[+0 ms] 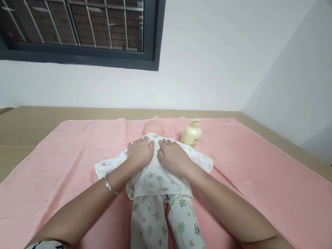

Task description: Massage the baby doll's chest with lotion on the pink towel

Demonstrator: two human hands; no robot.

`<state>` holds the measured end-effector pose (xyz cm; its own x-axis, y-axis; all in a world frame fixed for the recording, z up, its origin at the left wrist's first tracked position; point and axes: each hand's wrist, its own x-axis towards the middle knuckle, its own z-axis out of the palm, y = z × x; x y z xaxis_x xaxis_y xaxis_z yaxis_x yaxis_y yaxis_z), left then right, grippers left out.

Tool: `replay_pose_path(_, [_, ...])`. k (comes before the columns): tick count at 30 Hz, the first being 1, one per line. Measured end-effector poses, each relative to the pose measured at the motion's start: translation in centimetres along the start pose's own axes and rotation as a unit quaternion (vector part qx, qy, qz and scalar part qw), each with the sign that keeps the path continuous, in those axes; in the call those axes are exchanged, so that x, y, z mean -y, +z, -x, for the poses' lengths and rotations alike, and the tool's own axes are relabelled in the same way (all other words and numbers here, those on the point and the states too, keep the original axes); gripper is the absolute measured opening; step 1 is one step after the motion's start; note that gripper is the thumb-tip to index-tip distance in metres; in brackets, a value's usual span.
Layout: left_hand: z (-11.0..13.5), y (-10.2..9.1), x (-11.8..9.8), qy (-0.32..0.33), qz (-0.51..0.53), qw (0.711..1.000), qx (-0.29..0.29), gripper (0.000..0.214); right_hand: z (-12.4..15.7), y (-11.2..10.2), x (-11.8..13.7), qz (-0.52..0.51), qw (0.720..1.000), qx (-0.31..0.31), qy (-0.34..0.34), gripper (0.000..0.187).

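A baby doll (153,127) lies stretched out, its bald head at the far end. It wears a white printed top (157,178) with the sleeves spread sideways, and matching printed trousers (150,228). My left hand (140,152) rests flat on the upper left of the top, palm down, fingers extended. On the upper right my right hand (173,155) lies the same way, with a narrow gap between the two. Neither grips anything. Beyond my right hand, close to the sleeve, a cream-coloured pump bottle (191,134) stands tilted in view. Whether the doll faces up or down is unclear.
A pink cloth (252,178) covers most of the wooden tabletop (45,116). Behind the table rises a white wall (199,54), with a dark-framed barred window (149,28) at the upper left.
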<state>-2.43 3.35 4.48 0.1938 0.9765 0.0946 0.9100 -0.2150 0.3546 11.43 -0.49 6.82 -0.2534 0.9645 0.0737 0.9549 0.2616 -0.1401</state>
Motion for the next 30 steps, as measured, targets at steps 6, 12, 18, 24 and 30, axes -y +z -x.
replay_pose_path(6, [4.3, 1.8, -2.3, 0.104, -0.116, 0.983, -0.097, 0.052, -2.6, 0.7, -2.6, -0.061, 0.996, -0.007, 0.063, 0.042])
replay_pose_path(12, [1.6, 0.7, -0.8, 0.059, -0.017, 0.997, -0.042, 0.047, -0.6, 0.5, -0.3, 0.006, 0.999, -0.025, 0.030, 0.043])
replay_pose_path(18, [-0.3, 1.0, 0.0, 0.013, 0.026, 0.999, -0.037, 0.044, -0.6, 1.3, 0.0, 0.005, 0.999, -0.053, 0.014, 0.048])
replay_pose_path(24, [0.0, 2.0, -0.2, 0.026, 0.016, 0.997, -0.071, 0.043, -2.4, 2.8, -1.7, -0.041, 0.995, -0.074, 0.055, 0.050])
replay_pose_path(30, [1.3, 2.1, -0.8, 0.087, -0.050, 0.988, -0.116, 0.040, -2.8, 1.8, -3.2, -0.109, 0.993, -0.043, 0.010, 0.039])
